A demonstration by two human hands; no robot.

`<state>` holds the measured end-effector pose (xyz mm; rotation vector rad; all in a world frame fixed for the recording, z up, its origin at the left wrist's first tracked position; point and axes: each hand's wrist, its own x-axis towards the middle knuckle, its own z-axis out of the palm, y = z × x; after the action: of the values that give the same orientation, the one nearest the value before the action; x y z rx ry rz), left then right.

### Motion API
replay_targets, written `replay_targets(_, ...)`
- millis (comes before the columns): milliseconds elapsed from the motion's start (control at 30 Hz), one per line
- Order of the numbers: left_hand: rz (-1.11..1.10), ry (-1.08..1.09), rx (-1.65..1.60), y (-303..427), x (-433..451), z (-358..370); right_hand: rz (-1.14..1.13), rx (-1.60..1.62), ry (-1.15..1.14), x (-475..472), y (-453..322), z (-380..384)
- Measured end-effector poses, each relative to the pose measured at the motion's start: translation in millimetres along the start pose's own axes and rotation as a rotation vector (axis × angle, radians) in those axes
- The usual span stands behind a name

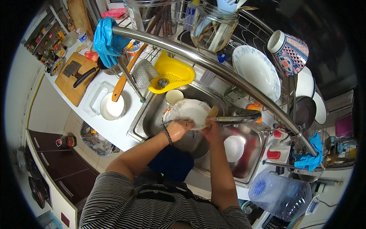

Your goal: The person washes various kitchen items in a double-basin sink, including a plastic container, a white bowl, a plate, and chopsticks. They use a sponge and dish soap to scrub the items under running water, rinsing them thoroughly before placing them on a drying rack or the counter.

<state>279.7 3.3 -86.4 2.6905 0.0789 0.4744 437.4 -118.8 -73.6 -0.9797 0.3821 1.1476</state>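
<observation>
A white plate with a floral rim (191, 110) is held over the left basin of a steel double sink. My left hand (180, 130), with a beaded bracelet at the wrist, grips its near edge. My right hand (210, 128) is at the plate's right edge, beside the faucet spout (234, 118), with a tan sponge or cloth (212, 112) at its fingers. Something thin and dark sticks out left of my left hand; I cannot tell what it is. A small cup (174, 96) and a patterned bowl (165, 114), partly hidden under the plate, are in the left basin. A white bowl (234, 148) lies in the right basin.
A yellow strainer basket (183, 75) holds a steel scourer at the sink's back left. Above the sink runs a metal rack rail (188, 53). On the left counter are a white enamel bowl (112, 106) and a cutting board (78, 86) with a cleaver (72, 69). A large plastic bottle (280, 194) lies right.
</observation>
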Motion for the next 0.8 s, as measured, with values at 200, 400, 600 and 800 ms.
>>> replay_targets(200, -0.234, 0.001, -0.119, 12.6, 10.1, -28.5, -0.407, -0.096, -0.042, -12.6, 9.5, -1.2)
replay_targets(400, -0.720, 0.305, -0.884, -0.6, 27.3, -18.1, -0.873, -0.861, 0.141, -18.7, 42.0, 6.6)
replay_targets(600, -0.799, 0.256, -1.359, 12.5, 33.3, -8.1, -1.324, -1.503, 0.185, -26.4, 43.2, 34.4)
replay_targets(800, -0.838, 0.223, -1.515, 27.8, 33.9, -0.5, -1.037, -0.938, 0.345, 26.7, 6.0, 26.7)
